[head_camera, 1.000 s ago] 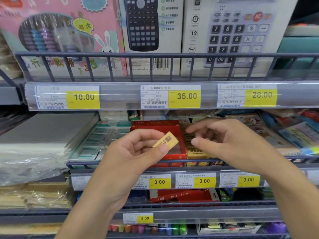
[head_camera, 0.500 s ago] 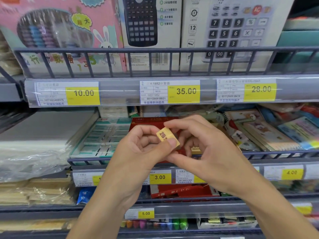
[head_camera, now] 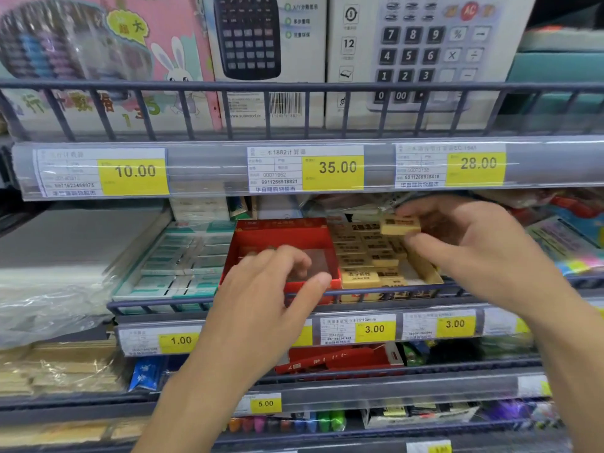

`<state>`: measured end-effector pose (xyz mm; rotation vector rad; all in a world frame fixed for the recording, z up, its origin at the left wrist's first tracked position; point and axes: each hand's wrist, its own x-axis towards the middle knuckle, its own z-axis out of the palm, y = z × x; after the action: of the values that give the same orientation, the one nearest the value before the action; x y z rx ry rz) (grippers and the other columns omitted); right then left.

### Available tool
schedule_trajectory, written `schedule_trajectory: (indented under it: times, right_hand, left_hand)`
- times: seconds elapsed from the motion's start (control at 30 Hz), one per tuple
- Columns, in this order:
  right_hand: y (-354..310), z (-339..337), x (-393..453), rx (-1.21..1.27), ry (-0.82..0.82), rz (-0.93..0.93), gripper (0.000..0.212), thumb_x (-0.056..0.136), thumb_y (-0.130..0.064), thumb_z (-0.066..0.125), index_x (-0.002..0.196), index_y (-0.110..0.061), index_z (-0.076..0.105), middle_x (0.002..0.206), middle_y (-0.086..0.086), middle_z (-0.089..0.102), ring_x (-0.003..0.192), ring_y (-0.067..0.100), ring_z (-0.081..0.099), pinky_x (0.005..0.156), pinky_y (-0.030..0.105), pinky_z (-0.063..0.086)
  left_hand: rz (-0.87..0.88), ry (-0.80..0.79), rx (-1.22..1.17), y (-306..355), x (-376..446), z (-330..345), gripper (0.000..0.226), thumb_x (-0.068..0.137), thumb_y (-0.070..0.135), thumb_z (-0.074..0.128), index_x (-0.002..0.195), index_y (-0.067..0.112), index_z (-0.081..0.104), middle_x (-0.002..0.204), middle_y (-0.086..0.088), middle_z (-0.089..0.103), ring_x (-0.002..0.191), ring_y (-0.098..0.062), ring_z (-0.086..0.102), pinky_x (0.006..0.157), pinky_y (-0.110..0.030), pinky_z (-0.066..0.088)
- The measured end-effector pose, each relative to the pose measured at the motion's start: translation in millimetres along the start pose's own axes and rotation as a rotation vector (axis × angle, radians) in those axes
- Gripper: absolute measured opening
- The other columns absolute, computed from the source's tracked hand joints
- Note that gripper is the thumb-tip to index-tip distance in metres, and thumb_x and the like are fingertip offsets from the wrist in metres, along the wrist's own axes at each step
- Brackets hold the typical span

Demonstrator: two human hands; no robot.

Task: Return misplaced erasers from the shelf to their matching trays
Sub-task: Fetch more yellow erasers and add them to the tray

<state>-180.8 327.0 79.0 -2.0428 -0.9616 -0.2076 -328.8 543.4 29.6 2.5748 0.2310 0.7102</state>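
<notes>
head view puts my right hand (head_camera: 470, 253) over the far end of the tan eraser tray (head_camera: 369, 256), thumb and fingers pinching 1 tan eraser (head_camera: 399, 224) by its ends. it hangs flat, just above the rows of printed tan erasers already lying in that tray, near the tray's back right corner, and i judge it is not yet touching them. the print on it looks like theirs, so this tray reads as its match.

my left hand (head_camera: 261, 308) holds nothing. its fingers are loosely curved over the front edge of the red tray (head_camera: 281, 233), which sits touching the tan tray's left side. whether the fingertips touch the red rim i cannot tell, since they are blurred. left of the red tray lies a tray of white and green erasers (head_camera: 176, 256).

so the step in hand is the placing itself. next i need to lower the eraser into a gap among its fellows, level and in line with the rows, then let the pinch go. there is an open spot by the tray's front right corner, behind the shelf rail (head_camera: 408, 291), which may suit better than stacking on top. after that, the red tray wants a look for further strays.
</notes>
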Motion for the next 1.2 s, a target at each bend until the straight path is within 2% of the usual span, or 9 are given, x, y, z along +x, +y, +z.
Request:
schedule_trajectory:
  times: [0.1,0.17,0.33,0.4,0.53,0.7,0.97,1.1,1.2]
  right_hand:
    - [13,-11,7,-0.169,-0.099,0.082,0.021,0.088,-0.03,0.071,0.097,-0.049,0.068,0.075,-0.016,0.071,0.059,0.011,0.062,0.056,0.026,0.049]
    - [16,-10,8,-0.231,-0.208,0.097,0.021,0.088,-0.031,0.072,0.096,-0.05,0.068,0.063,-0.024,0.064,0.046,0.004,0.053,0.043,0.012,0.036]
    - [20,2,13,-0.333,-0.358,0.07,0.021,0.089,-0.031,0.073,0.099,-0.048,0.066,0.067,-0.044,0.054,0.056,-0.011,0.054,0.051,0.007,0.039]
    - [22,5,16,-0.364,-0.349,0.064,0.021,0.088,-0.032,0.074,0.096,-0.05,0.064,0.073,-0.047,0.054,0.064,-0.015,0.054,0.055,0.006,0.04]
    - [30,8,19,-0.388,-0.339,0.072,0.017,0.084,-0.041,0.076,0.087,-0.053,0.064,0.073,-0.023,0.06,0.073,-0.018,0.053,0.063,0.005,0.041]
    - [30,10,22,-0.392,-0.364,0.07,0.009,0.08,-0.054,0.075,0.087,-0.051,0.069,0.081,-0.03,0.062,0.081,-0.02,0.054,0.066,0.002,0.041]
    - [26,14,20,-0.379,-0.349,0.058,0.011,0.084,-0.048,0.075,0.094,-0.05,0.07,0.081,-0.026,0.062,0.081,-0.021,0.052,0.061,0.001,0.04]
    - [21,13,13,-0.37,-0.328,0.077,0.02,0.088,-0.051,0.068,0.107,-0.046,0.07,0.082,-0.026,0.063,0.083,-0.02,0.053,0.064,0.003,0.041]
    - [10,17,2,-0.492,-0.206,0.037,0.023,0.092,-0.048,0.063,0.113,-0.041,0.068,0.068,-0.029,0.057,0.068,-0.013,0.055,0.052,0.009,0.039]
  left_hand:
    - [0.05,-0.067,0.22,-1,0,8,0.058,0.096,0.074,0.024,0.117,0.038,0.064,0.106,0.023,0.063,0.1,-0.007,0.055,0.088,-0.03,0.035]
    - [0.091,-0.045,0.28,-2,-1,11,0.058,0.098,0.068,0.024,0.111,0.034,0.069,0.1,0.017,0.068,0.092,-0.012,0.062,0.083,-0.034,0.039]
    - [0.124,0.004,0.297,-6,0,15,0.052,0.099,0.064,0.031,0.103,0.032,0.072,0.091,0.015,0.07,0.083,-0.015,0.064,0.078,-0.036,0.043]
    - [0.129,0.007,0.294,-7,-1,16,0.052,0.099,0.064,0.031,0.103,0.032,0.072,0.09,0.015,0.07,0.083,-0.014,0.064,0.077,-0.036,0.043]
    - [0.15,0.032,0.293,-6,-2,16,0.047,0.099,0.061,0.036,0.102,0.031,0.073,0.087,0.015,0.069,0.077,-0.014,0.063,0.075,-0.037,0.046]
    - [0.164,0.057,0.287,-6,-2,17,0.047,0.099,0.059,0.037,0.1,0.029,0.073,0.085,0.013,0.069,0.076,-0.016,0.064,0.073,-0.037,0.045]
    - [0.157,0.076,0.277,-7,-3,18,0.048,0.099,0.061,0.036,0.101,0.03,0.073,0.087,0.014,0.07,0.079,-0.015,0.063,0.075,-0.036,0.042]
    - [0.12,0.02,0.254,-5,-4,13,0.046,0.102,0.063,0.036,0.11,0.033,0.07,0.098,0.016,0.071,0.09,-0.012,0.062,0.082,-0.033,0.037]
    - [0.092,0.013,0.106,-10,-5,8,0.038,0.1,0.057,0.043,0.124,0.036,0.065,0.114,0.022,0.067,0.109,-0.004,0.056,0.097,-0.032,0.037]
